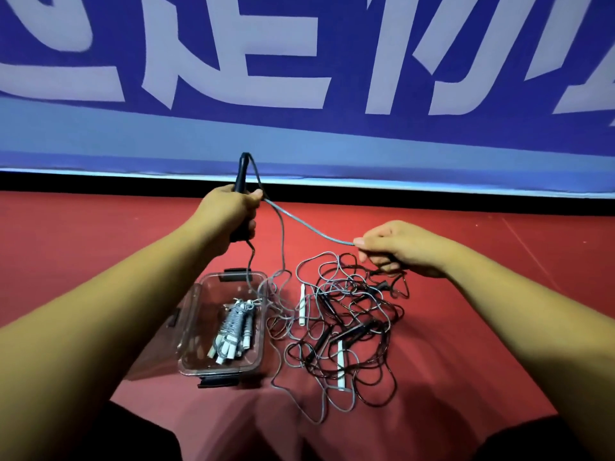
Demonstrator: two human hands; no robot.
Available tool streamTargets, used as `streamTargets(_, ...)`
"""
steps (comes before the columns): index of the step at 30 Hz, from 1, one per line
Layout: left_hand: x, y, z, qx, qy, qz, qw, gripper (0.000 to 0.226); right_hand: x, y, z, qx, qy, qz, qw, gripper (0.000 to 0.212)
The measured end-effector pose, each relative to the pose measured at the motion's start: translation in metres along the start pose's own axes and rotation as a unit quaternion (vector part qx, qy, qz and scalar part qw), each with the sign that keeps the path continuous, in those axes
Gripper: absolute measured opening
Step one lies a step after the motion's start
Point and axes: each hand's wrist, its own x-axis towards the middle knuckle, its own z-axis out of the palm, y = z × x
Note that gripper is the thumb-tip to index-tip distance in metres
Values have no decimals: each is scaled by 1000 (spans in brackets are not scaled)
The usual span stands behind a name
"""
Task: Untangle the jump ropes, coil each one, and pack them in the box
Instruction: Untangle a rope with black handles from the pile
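Grey jump rope [309, 228] spans left hand [229, 214], gripping black handle [240, 176], and right hand [402, 247], pinching it.

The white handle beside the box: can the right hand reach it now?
Probably not yet: the right hand pinches the grey rope and must release it first. The white handle lies uncovered on the floor.

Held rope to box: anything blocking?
Box is open, with room beside one coiled bundle. But the grey cord, from the black handle in the left hand to the right hand, also trails into the tangle beside the box.
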Motion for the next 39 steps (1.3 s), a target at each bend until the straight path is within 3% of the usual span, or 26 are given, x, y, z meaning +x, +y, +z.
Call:
streamTargets(2, 3, -5, -3, 122, -1, 2, 993, 13, -1, -8, 5, 13, -12, -28, 999, 25)
streamTargets(4, 5, -10, -6, 349, 3, 73, 934, 8, -3, -19, 11, -10, -13, -60, 998, 24)
streamTargets(5, 4, -10, -4, 398, 0, 118, 910, 7, -5, -23, 14, -27, -6, -73, 997, 25)
streamTargets(6, -1, -9, 0, 385, -16, 151, 910, 7, -6, -28, 17, -40, 5, -83, 996, 27)
streamTargets(8, -16, -5, 13, 250, -129, 160, 946, 15, -7, -35, 24, -37, 35, -106, 993, 28)
streamTargets(10, -31, -4, 29, 167, -260, 127, 942, 22, -4, -39, 29, 1, 67, -133, 989, 27)
streamTargets(12, -41, -6, 41, 150, -312, 102, 933, 14, 0, -39, 27, 49, 88, -143, 985, 27)
streamTargets(14, -41, -3, 45, 122, -258, 99, 953, 13, 2, -35, 21, 54, 72, -134, 987, 25)
streamTargets(17, -27, 2, 37, -7, -120, 80, 990, 22, 3, -18, 9, 3, 34, -88, 996, 19)
streamTargets(21, -12, -4, 22, -48, -37, 50, 997, 23, 5, 13, 1, -29, 13, -11, 999, 18)
streamTargets(23, -8, -8, 19, -17, -11, 32, 999, 17, 5, 16, 4, -32, 15, -2, 999, 20)
streamTargets(26, -3, -11, 12, 226, 24, 99, 969, 6, 4, -1, 11, -49, 17, -52, 997, 22)
streamTargets(28, -5, -10, 9, 289, -9, 145, 946, 17, 1, -18, 19, -49, 5, -84, 995, 22)
streamTargets(31, -21, -6, 21, 184, -206, 128, 953, 31, -4, -40, 30, -48, 11, -131, 990, 21)
streamTargets(33, -33, -5, 32, 118, -301, 81, 943, 23, -3, -48, 30, -29, 46, -146, 988, 16)
streamTargets(36, -37, 1, 39, 84, -264, 78, 958, 23, 0, -40, 18, -44, 47, -132, 989, 14)
streamTargets(39, -27, 6, 34, -48, -173, 65, 982, 32, 5, -7, 5, -156, -20, -58, 986, 24)
